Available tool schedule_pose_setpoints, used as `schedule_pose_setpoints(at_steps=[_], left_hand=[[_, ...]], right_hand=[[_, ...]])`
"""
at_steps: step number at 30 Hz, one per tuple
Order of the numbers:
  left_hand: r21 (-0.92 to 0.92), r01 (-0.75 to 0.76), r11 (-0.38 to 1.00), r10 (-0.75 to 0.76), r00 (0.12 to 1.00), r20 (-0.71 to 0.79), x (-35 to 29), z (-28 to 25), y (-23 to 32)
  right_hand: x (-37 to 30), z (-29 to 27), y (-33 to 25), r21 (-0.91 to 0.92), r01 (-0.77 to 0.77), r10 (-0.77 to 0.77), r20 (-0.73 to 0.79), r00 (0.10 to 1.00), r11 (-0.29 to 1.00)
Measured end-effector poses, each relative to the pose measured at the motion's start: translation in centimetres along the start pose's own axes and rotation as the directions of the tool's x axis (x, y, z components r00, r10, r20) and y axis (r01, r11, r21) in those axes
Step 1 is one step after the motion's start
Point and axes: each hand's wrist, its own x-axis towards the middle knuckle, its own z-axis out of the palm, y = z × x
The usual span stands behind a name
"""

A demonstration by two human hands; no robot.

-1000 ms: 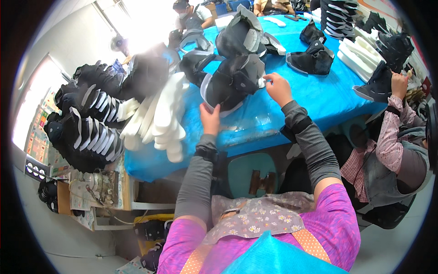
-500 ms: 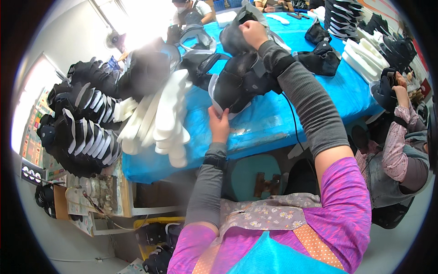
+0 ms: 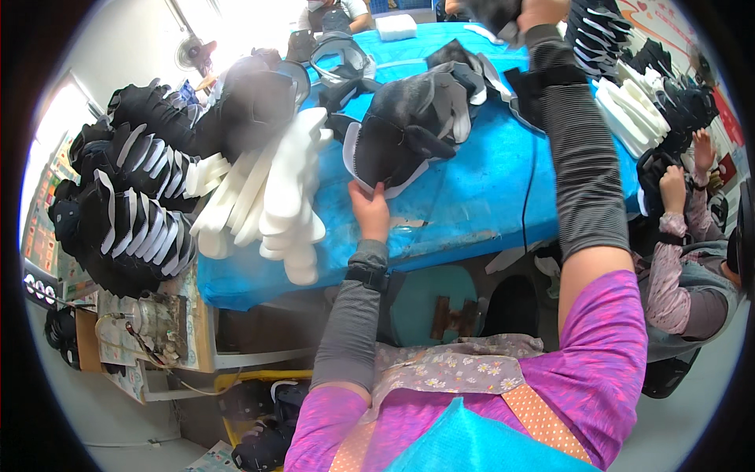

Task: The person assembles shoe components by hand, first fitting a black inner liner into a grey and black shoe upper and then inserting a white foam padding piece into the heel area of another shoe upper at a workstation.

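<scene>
A black shoe upper [image 3: 385, 149] with a white lower edge rests on the blue-covered table in front of me, its grey lining showing at the right. My left hand [image 3: 370, 208] pinches its white near edge between thumb and fingers. Far off to the right, at the top of the picture, my right hand [image 3: 543, 11] is closed on a dark piece [image 3: 494, 11], apparently another shoe upper, partly cut off by the frame. Behind the first upper lie other black and grey uppers [image 3: 342, 59].
White foam foot-shaped pieces [image 3: 287, 204] lie piled left of my left hand, beside stacked black uppers [image 3: 141, 228]. More white pieces [image 3: 629, 114] are at the right. A black cord [image 3: 527, 204] hangs over the table edge [image 3: 440, 245]. A co-worker [image 3: 684, 275] sits at the right.
My right hand has moved up and to the right, taking a dark piece away from above the near upper. My left hand and its upper have shifted slightly left.
</scene>
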Motion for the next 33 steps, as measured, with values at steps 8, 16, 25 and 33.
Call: schedule_pose_setpoints(at_steps=[8,16,25,33], left_hand=[[0.029,-0.007,1.0,0.012,0.985,-0.172,1.0,-2.9,0.2],[-0.249,0.113,0.962,-0.154,0.976,-0.153,0.6,-2.2,2.1],[0.091,-0.15,0.985,0.166,0.965,-0.204,-1.5,-1.3,12.7],[0.196,-0.229,0.954,0.26,0.954,-0.151,-1.7,2.2,6.8]], right_hand=[[4.3,-2.6,-18.2,-0.437,0.471,-0.047,0.693,0.72,0.766],[-0.7,-17.9,-14.5,-0.597,0.201,0.282,0.614,0.737,0.777],[-12.2,-25.3,-18.6,-0.599,-0.33,0.617,0.37,0.694,0.73],[-16.7,-19.7,-8.5,-0.586,-0.112,0.386,0.367,0.847,0.803]])
